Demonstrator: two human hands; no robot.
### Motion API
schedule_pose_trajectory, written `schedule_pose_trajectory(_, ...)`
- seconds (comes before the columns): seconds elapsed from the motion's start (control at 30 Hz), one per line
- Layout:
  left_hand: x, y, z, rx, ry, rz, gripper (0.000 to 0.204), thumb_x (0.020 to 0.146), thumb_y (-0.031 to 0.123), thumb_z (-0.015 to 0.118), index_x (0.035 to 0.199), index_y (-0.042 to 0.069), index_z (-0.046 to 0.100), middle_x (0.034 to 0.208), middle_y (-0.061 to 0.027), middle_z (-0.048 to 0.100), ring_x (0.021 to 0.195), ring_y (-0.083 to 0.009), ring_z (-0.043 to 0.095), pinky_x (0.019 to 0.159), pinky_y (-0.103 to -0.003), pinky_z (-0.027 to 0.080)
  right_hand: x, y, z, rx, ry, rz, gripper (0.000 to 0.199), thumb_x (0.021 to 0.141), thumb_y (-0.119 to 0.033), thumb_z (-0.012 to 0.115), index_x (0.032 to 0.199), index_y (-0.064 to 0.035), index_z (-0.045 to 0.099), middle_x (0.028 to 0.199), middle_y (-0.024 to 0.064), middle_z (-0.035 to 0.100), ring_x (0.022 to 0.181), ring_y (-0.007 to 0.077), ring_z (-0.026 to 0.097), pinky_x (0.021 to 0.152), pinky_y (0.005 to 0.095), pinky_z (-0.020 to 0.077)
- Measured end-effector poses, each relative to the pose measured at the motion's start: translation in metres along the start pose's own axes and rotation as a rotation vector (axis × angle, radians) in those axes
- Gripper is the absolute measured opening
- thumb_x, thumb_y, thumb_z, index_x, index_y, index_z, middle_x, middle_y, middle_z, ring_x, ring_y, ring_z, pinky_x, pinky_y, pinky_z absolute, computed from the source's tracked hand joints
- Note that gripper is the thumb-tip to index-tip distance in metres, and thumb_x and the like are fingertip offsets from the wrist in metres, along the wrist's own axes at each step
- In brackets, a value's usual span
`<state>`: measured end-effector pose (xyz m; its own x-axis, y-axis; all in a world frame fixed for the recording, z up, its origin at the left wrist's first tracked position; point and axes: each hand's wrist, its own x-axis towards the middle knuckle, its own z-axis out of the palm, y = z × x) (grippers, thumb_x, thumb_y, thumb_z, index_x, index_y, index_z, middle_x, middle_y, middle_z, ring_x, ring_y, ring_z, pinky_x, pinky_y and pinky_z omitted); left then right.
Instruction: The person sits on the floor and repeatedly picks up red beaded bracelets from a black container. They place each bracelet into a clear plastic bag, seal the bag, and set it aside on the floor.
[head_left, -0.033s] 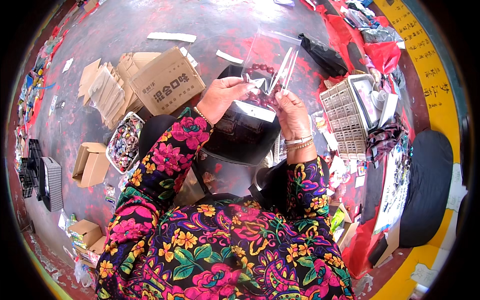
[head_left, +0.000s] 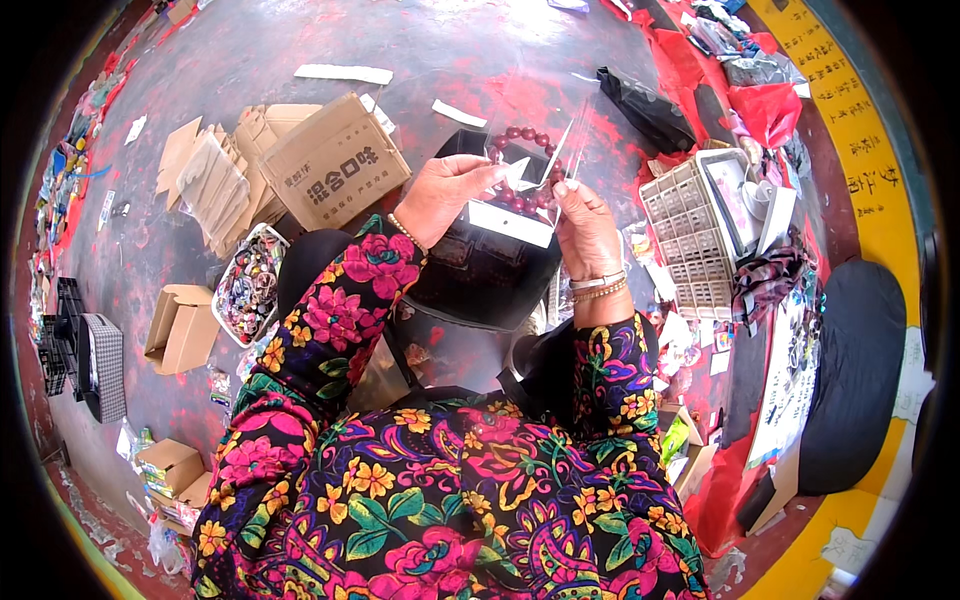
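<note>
Both hands are raised over the lap. The left hand [head_left: 440,195] pinches the near edge of a clear plastic bag [head_left: 540,150]; the right hand [head_left: 588,232] is clamped on its right side. A dark red bead bracelet [head_left: 520,135] sits inside the bag, far of the fingers. No change can be established from this view. A white rectangular label [head_left: 510,222] lies just below the bag. Left, a brown cardboard box [head_left: 335,160] with dark print lies on the red floor [head_left: 250,60]. Right, a grey divided tray [head_left: 690,225] stands beside red bags.
</note>
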<state>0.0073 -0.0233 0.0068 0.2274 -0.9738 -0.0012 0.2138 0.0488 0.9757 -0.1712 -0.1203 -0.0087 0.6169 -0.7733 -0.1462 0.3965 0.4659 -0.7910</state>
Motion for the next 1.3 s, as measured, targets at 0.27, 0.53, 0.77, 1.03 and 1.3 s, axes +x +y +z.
schedule_pose_trajectory(0.27,-0.009,0.017,0.009,-0.444,-0.123,-0.128,0.034,0.09,0.018,0.053,0.119,-0.001,0.05,0.11,-0.0113,0.059,0.096,-0.0166,0.059,0.084,-0.029,0.047,-0.005,0.0,0.004,-0.063,-0.048,0.002,0.012,0.081,-0.009,0.065,0.091,-0.0025,0.064,0.081,0.0014,0.065,0.072,0.0087,0.059,0.064,0.0205,0.0466)
schedule_pose_trajectory(0.53,-0.01,0.016,-0.005,-0.237,-0.151,-0.199,0.029,0.091,0.013,0.051,0.117,0.002,0.051,0.104,-0.0055,0.06,0.088,-0.0113,0.058,0.073,-0.024,0.048,-0.012,-0.041,-0.008,-0.82,0.216,-0.471,0.015,0.085,-0.01,0.061,0.096,-0.0001,0.064,0.087,0.0036,0.064,0.081,0.0081,0.057,0.07,0.0212,0.0454)
schedule_pose_trajectory(0.77,-0.007,0.008,-0.004,0.068,-0.485,-0.286,0.039,0.092,0.014,0.049,0.127,-0.001,0.042,0.11,-0.0086,0.058,0.098,-0.0149,0.057,0.081,-0.025,0.045,-0.03,-0.067,-0.005,-0.633,-0.039,-0.293,0.016,0.089,-0.003,0.05,0.098,0.0006,0.062,0.091,0.0067,0.065,0.084,0.0123,0.063,0.057,0.0199,0.0459)
schedule_pose_trajectory(1.03,-0.007,0.016,0.001,0.304,-0.7,-0.282,0.045,0.092,0.012,0.05,0.133,0.0,0.036,0.114,-0.008,0.057,0.093,-0.0099,0.053,0.081,-0.025,0.044,-0.027,-0.065,-0.012,-0.813,-0.283,0.218,0.018,0.082,-0.001,0.058,0.098,0.0037,0.063,0.088,0.0078,0.065,0.077,0.0139,0.064,0.05,0.0211,0.0475)
schedule_pose_trajectory(1.3,-0.007,0.002,0.001,0.248,-0.781,-0.287,0.057,0.094,0.007,0.043,0.142,0.005,0.012,0.121,-0.0141,0.051,0.105,-0.0182,0.055,0.086,-0.028,0.045,-0.026,-0.06,-0.003,-0.917,-0.467,0.335,0.025,0.075,-0.008,0.068,0.099,0.0001,0.066,0.072,0.0015,0.061,0.059,0.0061,0.053,0.047,0.0198,0.0437)
